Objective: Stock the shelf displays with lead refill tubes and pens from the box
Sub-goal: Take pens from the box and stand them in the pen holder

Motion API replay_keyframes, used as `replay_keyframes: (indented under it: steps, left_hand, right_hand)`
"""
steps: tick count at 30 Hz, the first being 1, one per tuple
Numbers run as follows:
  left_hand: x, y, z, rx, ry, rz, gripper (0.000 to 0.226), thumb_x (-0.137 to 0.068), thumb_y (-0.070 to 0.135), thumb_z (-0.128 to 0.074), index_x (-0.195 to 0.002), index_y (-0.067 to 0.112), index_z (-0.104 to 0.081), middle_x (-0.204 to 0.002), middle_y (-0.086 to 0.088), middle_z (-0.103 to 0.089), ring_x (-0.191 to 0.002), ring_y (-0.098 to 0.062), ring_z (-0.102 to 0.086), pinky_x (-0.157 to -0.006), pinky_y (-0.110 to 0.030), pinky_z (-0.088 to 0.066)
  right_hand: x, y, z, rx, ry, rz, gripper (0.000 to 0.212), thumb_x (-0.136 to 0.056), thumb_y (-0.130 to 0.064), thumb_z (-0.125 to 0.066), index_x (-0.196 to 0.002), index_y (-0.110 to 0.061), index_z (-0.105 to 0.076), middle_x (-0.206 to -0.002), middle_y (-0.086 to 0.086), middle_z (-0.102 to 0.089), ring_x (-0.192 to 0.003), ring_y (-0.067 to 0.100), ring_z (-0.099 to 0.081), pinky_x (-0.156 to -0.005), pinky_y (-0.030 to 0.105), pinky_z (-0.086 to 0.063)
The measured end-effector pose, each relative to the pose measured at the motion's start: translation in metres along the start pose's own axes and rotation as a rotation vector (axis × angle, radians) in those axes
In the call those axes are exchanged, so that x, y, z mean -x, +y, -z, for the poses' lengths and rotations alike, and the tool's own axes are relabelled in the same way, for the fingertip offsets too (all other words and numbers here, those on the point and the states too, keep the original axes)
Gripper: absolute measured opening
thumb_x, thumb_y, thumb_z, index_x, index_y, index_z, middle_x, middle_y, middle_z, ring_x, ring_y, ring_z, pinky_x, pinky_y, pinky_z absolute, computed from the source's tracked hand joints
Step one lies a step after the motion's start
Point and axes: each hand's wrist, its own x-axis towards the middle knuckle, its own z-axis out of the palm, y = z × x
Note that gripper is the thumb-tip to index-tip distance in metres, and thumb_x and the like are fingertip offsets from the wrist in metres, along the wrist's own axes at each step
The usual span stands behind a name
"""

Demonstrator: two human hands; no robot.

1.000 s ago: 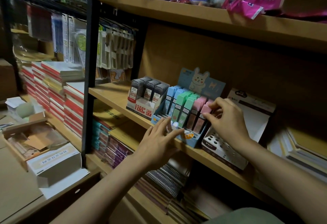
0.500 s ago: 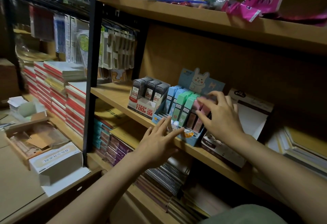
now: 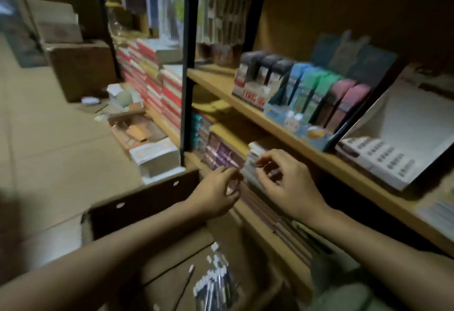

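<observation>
Both hands are hanging in front of the lower shelf, close to each other but not touching. The left hand [image 3: 216,194] is curling its fingers loosely, and the right hand [image 3: 287,183] is bending its fingers downward; the picture is blurred here, so I cannot tell if either hand is pinching something or holding nothing. Just behind the fingertips some stacked notebooks [image 3: 221,153] are lying on the lower shelf.

Below the forearms the cardboard box [image 3: 147,202] is standing open, and a bundle of pens [image 3: 216,283] with white caps is lying on its bottom (one loose pen is lying beside the bundle).

Up on the wooden shelf [image 3: 282,129], well apart from the hands, the blue display [image 3: 302,129] is carrying lead refill tubes [image 3: 319,94] in blue, green and pink rows, standing tilted backward. Touching its left side, a display of dark tubes [image 3: 262,70] is standing. To its right a white display tray [image 3: 383,161] is resting.
</observation>
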Motion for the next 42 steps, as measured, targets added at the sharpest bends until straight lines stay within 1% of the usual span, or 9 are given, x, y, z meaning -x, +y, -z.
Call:
replay_keyframes:
  steps: [3, 7, 11, 14, 17, 20, 29, 33, 42]
  left_hand:
    - [0.052, -0.045, -0.031, 0.086, -0.035, 0.451, 0.043, -0.089, 0.019, -0.065, -0.13, 0.013, -0.053, -0.127, -0.01, -0.054, -0.113, -0.022, -0.055, -0.092, -0.025, -0.042]
    - [0.117, -0.089, -0.093, 0.318, 0.097, 0.982, 0.044, -0.09, 0.016, -0.064, -0.131, 0.012, -0.05, -0.128, -0.012, -0.051, -0.095, -0.021, -0.062, -0.066, -0.025, -0.052]
    - [0.145, -0.106, -0.146, 0.467, 0.189, 1.418, 0.052, -0.091, 0.018, -0.06, -0.139, 0.017, -0.04, -0.142, -0.016, -0.035, -0.121, -0.033, -0.048, -0.1, -0.042, -0.047]
    - [0.156, -0.117, -0.172, 0.513, 0.128, 1.587, 0.073, -0.091, 0.02, -0.059, -0.151, 0.023, -0.018, -0.154, -0.016, -0.012, -0.136, -0.037, -0.029, -0.11, -0.045, -0.037]
    - [0.162, -0.127, -0.19, 0.563, 0.071, 1.674, 0.09, -0.089, 0.015, -0.063, -0.154, 0.027, -0.002, -0.155, -0.019, -0.009, -0.137, -0.039, -0.028, -0.11, -0.047, -0.037]
    - [0.155, -0.13, -0.204, 0.454, -0.015, 1.714, 0.097, -0.086, 0.021, -0.065, -0.153, 0.029, 0.005, -0.155, -0.018, -0.01, -0.139, -0.039, -0.023, -0.111, -0.047, -0.032]
    - [0.163, -0.133, -0.204, 0.252, 0.089, 1.511, 0.084, -0.088, 0.012, -0.064, -0.152, 0.027, -0.013, -0.155, -0.011, -0.005, -0.138, -0.034, -0.025, -0.105, -0.043, -0.041]
    - [0.168, -0.134, -0.205, 0.12, 0.114, 1.362, 0.064, -0.086, 0.014, -0.066, -0.14, 0.02, -0.033, -0.154, -0.012, -0.009, -0.138, -0.032, -0.025, -0.108, -0.039, -0.04]
    - [0.162, -0.14, -0.211, 0.263, 0.095, 1.507, 0.087, -0.084, 0.017, -0.07, -0.151, 0.022, -0.014, -0.153, -0.014, -0.016, -0.141, -0.036, -0.019, -0.111, -0.044, -0.033]
  right_hand:
    - [0.022, 0.007, -0.074, 0.042, -0.483, -0.186, 0.027, -0.089, -0.029, -0.066, -0.115, -0.021, -0.061, -0.108, -0.003, -0.062, -0.099, 0.01, -0.06, -0.085, 0.027, -0.051]
    - [0.05, 0.016, -0.154, 0.02, -0.917, -0.367, 0.044, -0.088, -0.035, -0.068, -0.127, -0.018, -0.057, -0.122, 0.005, -0.063, -0.11, 0.019, -0.06, -0.092, 0.029, -0.048]
    - [0.07, 0.031, -0.206, 0.085, -1.158, -0.421, 0.042, -0.088, -0.034, -0.068, -0.123, -0.013, -0.061, -0.124, 0.009, -0.063, -0.111, 0.024, -0.059, -0.09, 0.03, -0.048]
    - [0.089, 0.049, -0.237, 0.266, -1.316, -0.452, 0.068, -0.093, -0.038, -0.063, -0.147, -0.008, -0.035, -0.146, 0.014, -0.045, -0.129, 0.029, -0.047, -0.1, 0.033, -0.042]
    - [0.108, 0.07, -0.258, 0.368, -1.38, -0.587, 0.097, -0.093, -0.043, -0.062, -0.154, -0.005, 0.003, -0.157, 0.019, -0.026, -0.138, 0.033, -0.037, -0.107, 0.037, -0.037]
    - [0.122, 0.083, -0.272, 0.399, -1.381, -0.642, 0.104, -0.091, -0.044, -0.064, -0.154, -0.008, 0.01, -0.152, 0.019, -0.036, -0.134, 0.033, -0.043, -0.107, 0.039, -0.041]
    - [0.135, 0.08, -0.283, 0.383, -1.324, -0.497, 0.088, -0.093, -0.043, -0.06, -0.155, -0.021, -0.002, -0.157, 0.022, -0.011, -0.131, 0.035, -0.045, -0.1, 0.043, -0.047]
    - [0.125, 0.08, -0.278, 0.403, -1.136, -0.363, 0.064, -0.094, -0.034, -0.059, -0.147, -0.016, -0.026, -0.143, 0.013, -0.038, -0.117, 0.028, -0.055, -0.086, 0.036, -0.052]
    - [0.123, 0.078, -0.286, 0.31, -1.114, -0.47, 0.075, -0.092, -0.036, -0.062, -0.148, -0.016, -0.017, -0.147, 0.019, -0.028, -0.134, 0.033, -0.034, -0.105, 0.043, -0.04]
